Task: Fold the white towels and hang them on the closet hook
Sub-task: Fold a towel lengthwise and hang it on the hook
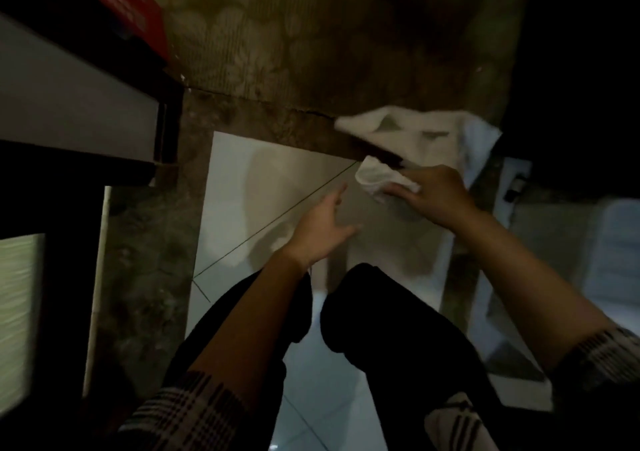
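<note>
One white towel lies crumpled and unfolded on the floor ahead of the person's knees; no closet hook is visible, so folding and hanging remain. The right hand pinches a towel corner, and the left hand reaches forward with fingers spread, holding nothing.

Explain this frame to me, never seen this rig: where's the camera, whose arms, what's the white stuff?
There is no robot. One wide-angle camera on a person's head looks down at their own arms and dark-trousered legs. The right hand grips a white towel by one end; the rest of it spreads beyond the hand over a dim brown surface. The left hand is open and holds nothing, reaching toward the towel. Pale floor tiles lie below. The picture is dark and blurred; no closet hook shows.
</note>
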Tool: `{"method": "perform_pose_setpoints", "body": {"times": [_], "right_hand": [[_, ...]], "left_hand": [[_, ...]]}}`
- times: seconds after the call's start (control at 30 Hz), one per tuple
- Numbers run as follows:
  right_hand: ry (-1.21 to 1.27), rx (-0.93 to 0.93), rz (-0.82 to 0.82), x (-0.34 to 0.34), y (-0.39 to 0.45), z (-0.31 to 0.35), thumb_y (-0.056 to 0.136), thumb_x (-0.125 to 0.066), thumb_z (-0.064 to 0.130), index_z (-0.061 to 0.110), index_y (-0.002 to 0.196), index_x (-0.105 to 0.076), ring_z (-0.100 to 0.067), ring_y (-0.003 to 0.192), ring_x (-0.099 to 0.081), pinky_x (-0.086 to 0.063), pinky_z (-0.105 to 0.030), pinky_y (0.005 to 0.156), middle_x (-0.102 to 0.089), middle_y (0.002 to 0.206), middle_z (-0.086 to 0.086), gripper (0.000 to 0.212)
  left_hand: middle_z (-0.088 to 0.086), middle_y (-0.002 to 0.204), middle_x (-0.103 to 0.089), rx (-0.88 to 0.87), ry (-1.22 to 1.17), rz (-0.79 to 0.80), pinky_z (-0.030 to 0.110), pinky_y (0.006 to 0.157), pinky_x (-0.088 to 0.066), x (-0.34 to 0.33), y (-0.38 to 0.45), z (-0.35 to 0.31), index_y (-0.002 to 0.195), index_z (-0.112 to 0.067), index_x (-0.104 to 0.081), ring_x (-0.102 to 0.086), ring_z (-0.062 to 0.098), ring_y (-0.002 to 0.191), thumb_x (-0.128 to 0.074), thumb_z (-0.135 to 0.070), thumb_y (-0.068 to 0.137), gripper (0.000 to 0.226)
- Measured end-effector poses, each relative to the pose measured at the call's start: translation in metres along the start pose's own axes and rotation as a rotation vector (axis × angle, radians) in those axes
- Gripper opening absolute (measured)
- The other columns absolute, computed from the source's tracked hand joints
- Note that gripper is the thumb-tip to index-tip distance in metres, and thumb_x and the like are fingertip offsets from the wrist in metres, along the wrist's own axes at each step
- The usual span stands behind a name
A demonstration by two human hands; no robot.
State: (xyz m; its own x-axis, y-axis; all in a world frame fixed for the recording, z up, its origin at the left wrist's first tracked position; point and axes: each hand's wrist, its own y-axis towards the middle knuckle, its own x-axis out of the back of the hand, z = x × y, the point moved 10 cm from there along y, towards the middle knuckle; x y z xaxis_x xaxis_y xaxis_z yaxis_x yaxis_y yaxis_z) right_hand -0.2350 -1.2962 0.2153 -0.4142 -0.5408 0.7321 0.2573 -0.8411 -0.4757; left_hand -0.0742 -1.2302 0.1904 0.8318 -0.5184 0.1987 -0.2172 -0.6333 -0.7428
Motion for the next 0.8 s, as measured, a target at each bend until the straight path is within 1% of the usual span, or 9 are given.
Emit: {"method": "perform_pose_setpoints", "body": {"times": [0.13,0.2,0.27,0.33,0.43,0.53,0.63,0.67,0.8], "right_hand": [[0.367,-0.083,-0.271,0.135,-0.076,0.044,0.089,-0.058,0.036,0.022,0.092,-0.071,-0.021,0.082,-0.065,-0.038,-0.017,0.059,-0.068,0.085,0.003,0.019],[0.56,-0.127,-0.357,0.187,-0.118,0.066,0.089,-0.058,0.031,0.024,0.094,-0.068,-0.021,0.082,-0.067,-0.048,-0.022,0.065,-0.067,0.085,0.003,0.013],[0.672,-0.135,-0.423,0.231,-0.156,0.089,0.086,-0.052,0.036,0.027,0.094,-0.065,-0.013,0.08,-0.067,-0.051,-0.028,0.068,-0.068,0.087,0.005,0.017],[0.783,-0.13,-0.481,0.266,-0.194,0.11,0.085,-0.049,0.045,0.037,0.092,-0.059,0.005,0.078,-0.063,-0.05,-0.017,0.066,-0.065,0.088,0.018,0.015],[0.875,-0.115,-0.601,0.31,-0.245,0.13,0.08,-0.049,0.056,0.035,0.094,-0.048,0.007,0.08,-0.062,-0.047,-0.009,0.061,-0.06,0.092,0.013,0.026],[0.97,-0.136,-0.654,0.329,-0.284,0.145,0.077,-0.053,0.064,0.042,0.097,-0.043,-0.004,0.088,-0.065,-0.053,-0.017,0.067,-0.06,0.098,0.008,0.031],[1.056,-0.237,-0.755,0.335,-0.325,0.147,0.074,-0.059,0.064,0.043,0.096,-0.042,-0.018,0.093,-0.065,-0.058,-0.04,0.073,-0.059,0.102,-0.003,0.035],[1.043,-0.28,-0.81,0.337,-0.34,0.145,0.074,-0.06,0.062,0.043,0.095,-0.04,-0.02,0.092,-0.064,-0.058,-0.04,0.072,-0.057,0.101,-0.004,0.036],[0.874,-0.514,-1.004,0.337,-0.408,0.132,0.078,-0.066,0.047,0.034,0.101,-0.033,-0.008,0.077,-0.056,-0.044,-0.011,0.057,-0.052,0.089,0.004,0.043]], "left_hand": [[0.001,0.149,-0.034,-0.246,-0.117,-0.055,0.03,0.103,-0.036,0.021,-0.079,-0.14,0.145,-0.035,-0.025,-0.036,0.017,0.133,-0.073,-0.028,0.079,0.083],[0.001,0.146,-0.037,-0.327,-0.142,-0.043,0.031,0.106,-0.035,0.026,-0.124,-0.207,0.144,-0.031,-0.03,-0.038,0.015,0.131,-0.072,-0.026,0.081,0.076],[0.003,0.138,-0.046,-0.376,-0.158,-0.008,0.029,0.104,-0.038,0.028,-0.168,-0.264,0.139,-0.023,-0.042,-0.046,0.013,0.124,-0.068,-0.023,0.084,0.061],[0.006,0.121,-0.059,-0.405,-0.25,0.069,0.029,0.096,-0.046,0.025,-0.21,-0.309,0.121,-0.021,-0.06,-0.058,0.012,0.11,-0.064,-0.02,0.087,0.033],[0.0,0.1,-0.069,-0.414,-0.408,0.172,0.02,0.077,-0.053,0.013,-0.26,-0.363,0.096,-0.027,-0.069,-0.067,0.007,0.091,-0.06,-0.024,0.088,0.012],[-0.01,0.093,-0.073,-0.394,-0.524,0.227,0.016,0.071,-0.052,-0.008,-0.297,-0.398,0.102,-0.027,-0.063,-0.069,0.006,0.089,-0.059,-0.032,0.084,0.02],[-0.008,0.099,-0.073,-0.368,-0.593,0.304,0.021,0.075,-0.054,-0.029,-0.325,-0.42,0.112,-0.026,-0.059,-0.068,0.013,0.097,-0.059,-0.042,0.075,0.04],[-0.004,0.104,-0.072,-0.35,-0.582,0.346,0.023,0.078,-0.055,-0.04,-0.333,-0.423,0.118,-0.023,-0.058,-0.067,0.015,0.101,-0.059,-0.042,0.077,0.045],[0.008,0.127,-0.058,-0.369,-0.317,0.455,0.03,0.099,-0.047,-0.075,-0.364,-0.435,0.133,-0.014,-0.047,-0.058,0.018,0.115,-0.052,-0.023,0.094,0.041]]}}
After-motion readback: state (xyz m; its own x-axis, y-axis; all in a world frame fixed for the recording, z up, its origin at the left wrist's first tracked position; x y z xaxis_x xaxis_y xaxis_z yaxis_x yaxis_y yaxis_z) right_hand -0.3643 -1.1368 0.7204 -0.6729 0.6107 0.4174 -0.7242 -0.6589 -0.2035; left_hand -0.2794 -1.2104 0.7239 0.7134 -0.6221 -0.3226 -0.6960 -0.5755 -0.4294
